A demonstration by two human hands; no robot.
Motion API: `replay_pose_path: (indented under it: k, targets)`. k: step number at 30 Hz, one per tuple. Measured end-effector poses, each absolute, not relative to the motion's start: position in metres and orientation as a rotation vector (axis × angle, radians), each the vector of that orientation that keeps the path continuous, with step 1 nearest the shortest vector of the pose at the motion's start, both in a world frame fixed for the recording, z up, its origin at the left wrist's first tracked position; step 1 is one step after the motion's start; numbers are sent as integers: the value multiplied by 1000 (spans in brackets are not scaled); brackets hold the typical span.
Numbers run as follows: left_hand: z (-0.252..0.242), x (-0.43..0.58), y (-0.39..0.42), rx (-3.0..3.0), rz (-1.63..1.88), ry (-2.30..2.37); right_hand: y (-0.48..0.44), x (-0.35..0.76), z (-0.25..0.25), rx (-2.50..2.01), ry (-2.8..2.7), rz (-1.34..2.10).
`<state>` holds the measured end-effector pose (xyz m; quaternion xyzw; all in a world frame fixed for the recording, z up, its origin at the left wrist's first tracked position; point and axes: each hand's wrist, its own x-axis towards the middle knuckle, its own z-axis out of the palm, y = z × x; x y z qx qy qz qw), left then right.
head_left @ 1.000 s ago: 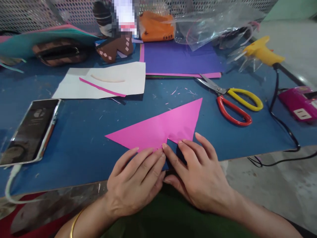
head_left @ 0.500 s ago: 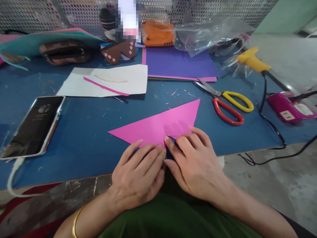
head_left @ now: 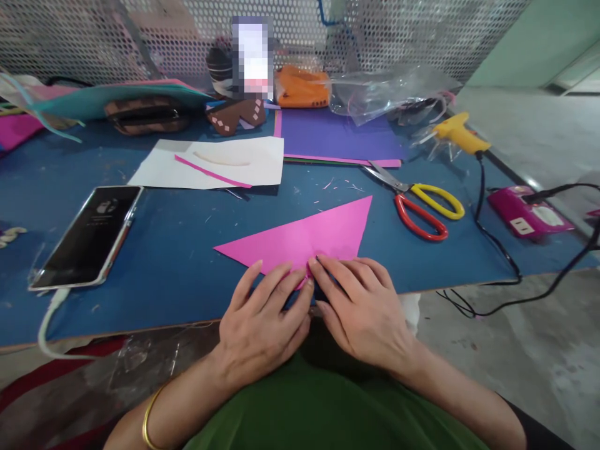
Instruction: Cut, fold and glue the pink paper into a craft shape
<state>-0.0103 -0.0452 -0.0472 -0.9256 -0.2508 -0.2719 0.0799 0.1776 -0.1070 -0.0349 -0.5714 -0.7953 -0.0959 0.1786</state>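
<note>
A pink sheet of paper (head_left: 300, 237) with slanted edges lies near the front of the blue table. Its lower edge is partly hidden under my fingers. My left hand (head_left: 265, 319) is on the near left of the paper, fingertips pressing a small folded or curled bit by the middle, the thumb mostly hidden. Beside it my right hand (head_left: 365, 306) grips the same edge, index fingertip down on the paper and thumb below at the table edge. The two hands' fingertips almost meet. Scissors (head_left: 403, 187) with one red and one yellow handle lie to the right, blades part open.
A phone (head_left: 89, 237) with a white cable lies left. Behind are white paper (head_left: 154, 165) with a pink strip, purple sheets (head_left: 342, 134), a brown mask-shaped cutout (head_left: 229, 119) and an orange pouch (head_left: 302, 87). A yellow glue gun (head_left: 462, 132) and pink power socket (head_left: 529, 212) stand right.
The camera view has shifted slightly. My left fingers have spread and moved along the paper's near edge, and my right fingers lie flatter on it. The paper stays in nearly the same place.
</note>
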Motion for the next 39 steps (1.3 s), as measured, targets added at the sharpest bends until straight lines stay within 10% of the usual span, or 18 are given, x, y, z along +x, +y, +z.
replay_pose_path:
  k: [39]
  targets:
    - [-49,-6,-43,-2728,-928,-773,-110,197,-47,-1436,-2336,-122]
